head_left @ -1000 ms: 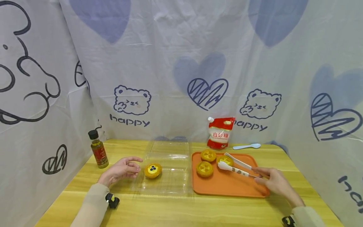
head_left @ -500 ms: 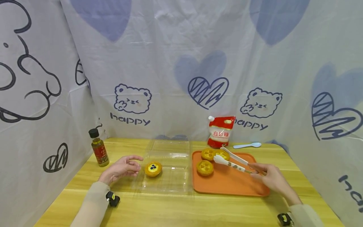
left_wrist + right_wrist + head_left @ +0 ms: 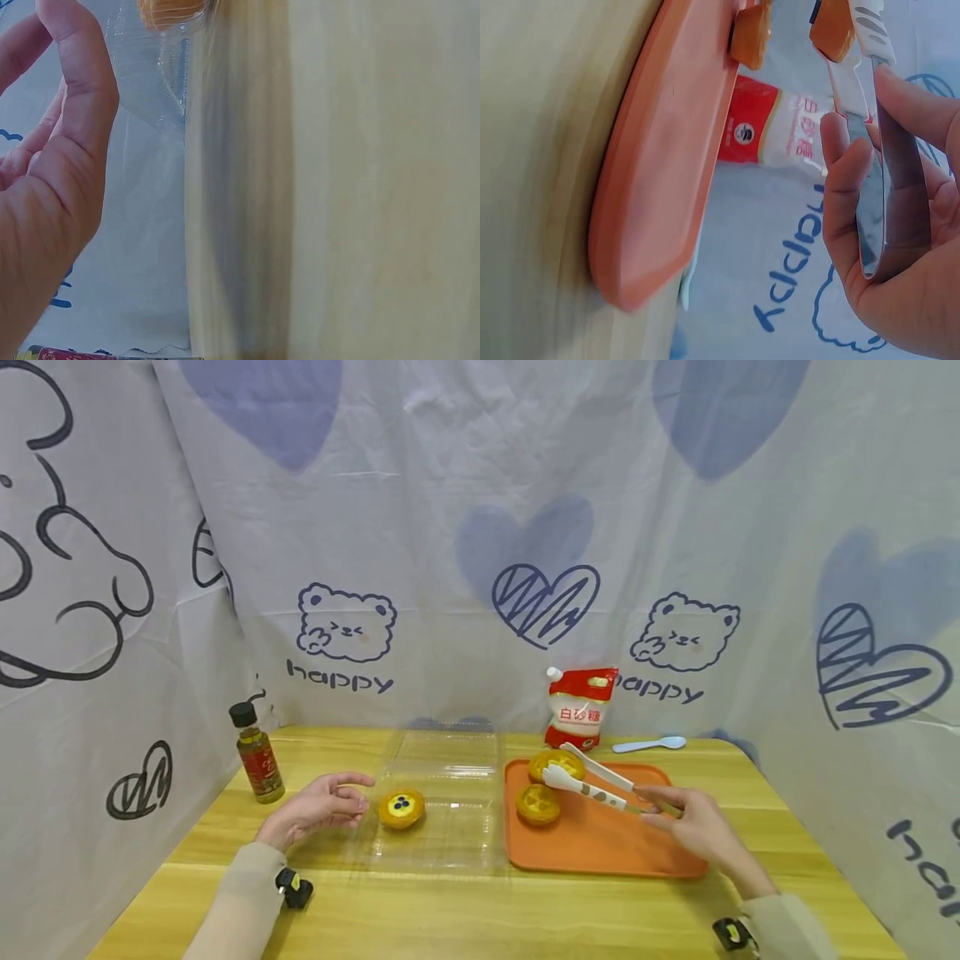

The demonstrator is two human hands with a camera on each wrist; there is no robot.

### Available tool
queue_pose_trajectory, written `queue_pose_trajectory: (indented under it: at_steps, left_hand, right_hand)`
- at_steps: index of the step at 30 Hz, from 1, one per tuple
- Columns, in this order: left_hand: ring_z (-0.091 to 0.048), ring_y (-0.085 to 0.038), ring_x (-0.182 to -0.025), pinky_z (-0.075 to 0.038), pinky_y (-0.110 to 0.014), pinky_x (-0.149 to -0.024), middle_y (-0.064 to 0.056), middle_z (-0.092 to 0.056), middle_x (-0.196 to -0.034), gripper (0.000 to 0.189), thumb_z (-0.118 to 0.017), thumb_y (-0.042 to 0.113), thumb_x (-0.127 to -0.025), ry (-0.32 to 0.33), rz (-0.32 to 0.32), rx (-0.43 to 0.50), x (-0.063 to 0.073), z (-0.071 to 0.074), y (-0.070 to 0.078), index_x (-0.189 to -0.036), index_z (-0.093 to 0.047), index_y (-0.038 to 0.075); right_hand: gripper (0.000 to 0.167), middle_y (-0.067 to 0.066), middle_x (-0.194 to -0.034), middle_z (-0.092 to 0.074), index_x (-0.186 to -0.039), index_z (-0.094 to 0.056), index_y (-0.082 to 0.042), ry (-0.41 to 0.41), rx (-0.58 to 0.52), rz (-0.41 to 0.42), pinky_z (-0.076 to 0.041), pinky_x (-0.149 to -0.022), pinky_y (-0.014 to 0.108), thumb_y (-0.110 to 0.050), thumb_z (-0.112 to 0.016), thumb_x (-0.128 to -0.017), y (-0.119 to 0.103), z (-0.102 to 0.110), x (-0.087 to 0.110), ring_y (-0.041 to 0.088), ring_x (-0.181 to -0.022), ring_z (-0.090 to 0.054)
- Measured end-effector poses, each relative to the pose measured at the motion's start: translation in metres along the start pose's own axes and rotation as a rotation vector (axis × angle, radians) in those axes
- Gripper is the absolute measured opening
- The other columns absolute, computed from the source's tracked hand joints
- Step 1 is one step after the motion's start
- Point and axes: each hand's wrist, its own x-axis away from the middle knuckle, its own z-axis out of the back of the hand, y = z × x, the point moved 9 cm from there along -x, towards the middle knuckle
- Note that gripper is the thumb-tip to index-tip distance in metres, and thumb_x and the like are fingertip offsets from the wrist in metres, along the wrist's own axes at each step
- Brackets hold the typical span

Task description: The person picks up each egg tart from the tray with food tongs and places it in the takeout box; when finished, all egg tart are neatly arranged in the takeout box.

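Observation:
My right hand (image 3: pixel 701 827) grips a pair of food tongs (image 3: pixel 900 180) by its metal bend, thumb on one side and fingers on the other. Between the pale tips is an egg tart (image 3: pixel 832 30), lifted off the orange tray (image 3: pixel 600 852). In the head view it overlaps another tart at the tray's back left corner. A further tart (image 3: pixel 537 806) sits in front of these on the tray. Fingers loosely bent and holding nothing, my left hand (image 3: pixel 318 808) is beside the clear plastic box (image 3: pixel 457 852). Inside the box's left part lies a tart with blueberries (image 3: pixel 401 809).
A red and white sugar pouch (image 3: pixel 581 706) stands behind the tray, with a pale blue spoon (image 3: pixel 648 744) to its right. At the far left is a dark-capped bottle (image 3: pixel 258 756). The box's transparent lid (image 3: pixel 446 747) is folded back. Printed cloth (image 3: pixel 450 527) surrounds the table.
The right hand has moved left with the tongs, and the tart between their tips has risen and shifted left over the tray. The left hand has stayed beside the box.

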Motion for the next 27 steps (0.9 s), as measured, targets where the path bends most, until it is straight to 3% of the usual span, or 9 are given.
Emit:
queue_pose_trajectory:
  at_steps: [6, 11, 14, 19, 27]
  left_hand:
    - [-0.065, -0.015, -0.079, -0.059, -0.028, -0.073, -0.01, -0.068, -0.098, 0.065, -0.064, 0.001, -0.092, -0.013, -0.011, -0.001, 0.0, -0.001, 0.0, -0.143, -0.027, -0.011]
    - [-0.065, -0.014, -0.078, -0.059, -0.027, -0.072, -0.01, -0.067, -0.098, 0.064, -0.064, 0.001, -0.092, -0.013, -0.009, -0.002, 0.0, 0.0, 0.001, -0.144, -0.028, -0.01]
    - [-0.065, -0.014, -0.078, -0.059, -0.027, -0.071, -0.01, -0.068, -0.097, 0.062, -0.064, 0.001, -0.092, -0.008, -0.005, 0.001, 0.0, 0.0, 0.001, -0.143, -0.03, -0.009]
    - [-0.065, -0.014, -0.077, -0.059, -0.026, -0.07, -0.01, -0.068, -0.097, 0.06, -0.063, 0.0, -0.092, -0.002, -0.008, 0.003, 0.0, 0.0, 0.001, -0.142, -0.032, -0.008]
    - [-0.066, -0.016, -0.079, -0.059, -0.027, -0.071, -0.009, -0.068, -0.097, 0.061, -0.063, 0.001, -0.092, -0.016, -0.014, -0.001, 0.0, -0.001, 0.001, -0.143, -0.031, -0.009]
  right_hand:
    - [0.039, 0.008, -0.107, -0.073, -0.125, -0.068, -0.01, -0.016, -0.059, 0.009, -0.047, -0.061, 0.02, -0.019, -0.073, -0.088, -0.008, -0.012, -0.003, 0.012, -0.082, -0.06]
    - [0.039, 0.004, -0.098, -0.073, -0.125, -0.068, -0.011, -0.025, -0.093, -0.01, -0.034, -0.044, 0.021, -0.017, -0.074, -0.087, -0.013, -0.022, -0.006, 0.007, -0.056, -0.041]
    - [0.039, 0.003, -0.096, -0.073, -0.125, -0.068, -0.011, -0.03, -0.102, -0.001, -0.033, -0.043, 0.021, -0.016, -0.075, -0.086, -0.019, -0.027, -0.006, 0.005, -0.052, -0.034]
    - [0.039, 0.003, -0.098, -0.073, -0.124, -0.069, -0.014, -0.036, -0.115, 0.017, -0.033, -0.044, 0.021, -0.017, -0.076, -0.085, -0.028, -0.032, -0.007, 0.005, -0.052, -0.035]
    - [0.037, 0.0, -0.088, -0.072, -0.121, -0.07, -0.015, -0.015, -0.147, 0.056, -0.028, -0.041, 0.019, -0.017, -0.077, -0.085, -0.039, -0.042, -0.008, 0.003, -0.047, -0.026]
